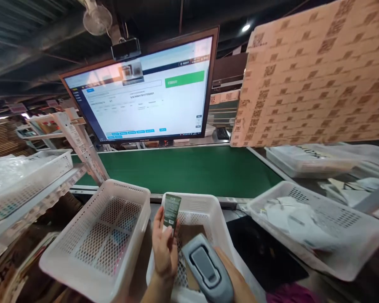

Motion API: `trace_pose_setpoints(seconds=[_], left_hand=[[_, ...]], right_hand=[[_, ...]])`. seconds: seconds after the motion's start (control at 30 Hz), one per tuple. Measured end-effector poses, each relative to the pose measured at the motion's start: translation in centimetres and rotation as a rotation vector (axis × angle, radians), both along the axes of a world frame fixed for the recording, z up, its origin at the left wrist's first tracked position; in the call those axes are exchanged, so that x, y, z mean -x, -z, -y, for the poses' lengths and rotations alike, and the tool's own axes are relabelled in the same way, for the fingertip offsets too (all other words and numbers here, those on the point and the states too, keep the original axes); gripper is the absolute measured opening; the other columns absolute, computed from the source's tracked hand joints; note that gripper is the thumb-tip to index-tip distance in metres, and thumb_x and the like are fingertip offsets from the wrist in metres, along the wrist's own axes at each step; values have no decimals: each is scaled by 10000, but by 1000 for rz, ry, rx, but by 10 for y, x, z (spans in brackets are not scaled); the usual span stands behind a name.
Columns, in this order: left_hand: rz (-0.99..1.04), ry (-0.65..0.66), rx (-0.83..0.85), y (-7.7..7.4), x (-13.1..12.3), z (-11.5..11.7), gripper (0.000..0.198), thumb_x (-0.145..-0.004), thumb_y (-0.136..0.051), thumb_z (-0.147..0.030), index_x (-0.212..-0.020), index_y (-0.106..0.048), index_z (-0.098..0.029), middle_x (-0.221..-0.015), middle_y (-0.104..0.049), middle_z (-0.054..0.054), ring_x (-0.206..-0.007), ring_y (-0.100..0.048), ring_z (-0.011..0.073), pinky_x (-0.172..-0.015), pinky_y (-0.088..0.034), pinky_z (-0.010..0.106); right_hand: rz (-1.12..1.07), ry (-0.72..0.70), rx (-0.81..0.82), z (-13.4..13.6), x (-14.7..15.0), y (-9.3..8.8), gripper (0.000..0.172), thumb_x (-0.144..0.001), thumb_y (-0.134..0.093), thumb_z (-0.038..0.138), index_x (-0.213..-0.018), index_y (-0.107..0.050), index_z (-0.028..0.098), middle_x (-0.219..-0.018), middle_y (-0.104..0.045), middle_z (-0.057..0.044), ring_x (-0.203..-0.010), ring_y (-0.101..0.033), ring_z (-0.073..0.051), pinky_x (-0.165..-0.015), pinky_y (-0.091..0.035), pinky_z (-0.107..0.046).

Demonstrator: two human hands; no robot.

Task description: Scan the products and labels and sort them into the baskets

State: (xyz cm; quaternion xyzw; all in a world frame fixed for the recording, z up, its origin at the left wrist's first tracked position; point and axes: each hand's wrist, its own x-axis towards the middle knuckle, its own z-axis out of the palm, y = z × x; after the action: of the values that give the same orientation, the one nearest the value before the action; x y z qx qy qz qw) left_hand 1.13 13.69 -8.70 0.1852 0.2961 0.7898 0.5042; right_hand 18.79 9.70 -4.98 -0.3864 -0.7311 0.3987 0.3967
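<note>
A dark green squeeze tube (pixel 172 209) with printed text stands upright in my left hand (pixel 164 248), its fingers and thumb closed around the lower part. My right hand (pixel 232 273) is wrapped round a grey handheld barcode scanner (pixel 205 267); most of its fingers are hidden beneath the device. The scanner's front end points towards the tube, and the two are apart. Both hands are above a white plastic basket (pixel 219 214), in which a piece of brown cardboard (pixel 192 231) lies.
Left stands another white basket (pixel 94 235); right, a basket (pixel 318 227) holds white papers or bags. Behind runs a green conveyor belt (pixel 183 168), with a monitor (pixel 145 92) above. A large board with printed codes (pixel 312 80) hangs at right. A black mat (pixel 262 252) lies right of my hands.
</note>
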Motion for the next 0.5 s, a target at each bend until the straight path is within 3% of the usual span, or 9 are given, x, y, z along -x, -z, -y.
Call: trace_pose_setpoints(seconds=[0.2, 0.5], left_hand=[[-51, -50, -23, -25, -2, -6, 706, -722, -915, -281, -1401, -721, -272, -1354, -752, 92, -1019, -783, 181, -966, -619, 265], [-209, -144, -64, -29, -8, 5, 629, -829, -851, -314, -1440, -704, -285, -1393, -742, 85, -1086, -776, 201, -973, -614, 277]], right_hand=[[11, 1, -102, -1, 17, -13, 205, -759, -607, 177, -940, -533, 237, -912, -583, -31, -754, -587, -201, -631, -464, -296], [62, -31, -149, 5, 18, -34, 186, -809, -601, 161, -953, -511, 238, -918, -561, -18, -714, -553, -170, -588, -416, -267]])
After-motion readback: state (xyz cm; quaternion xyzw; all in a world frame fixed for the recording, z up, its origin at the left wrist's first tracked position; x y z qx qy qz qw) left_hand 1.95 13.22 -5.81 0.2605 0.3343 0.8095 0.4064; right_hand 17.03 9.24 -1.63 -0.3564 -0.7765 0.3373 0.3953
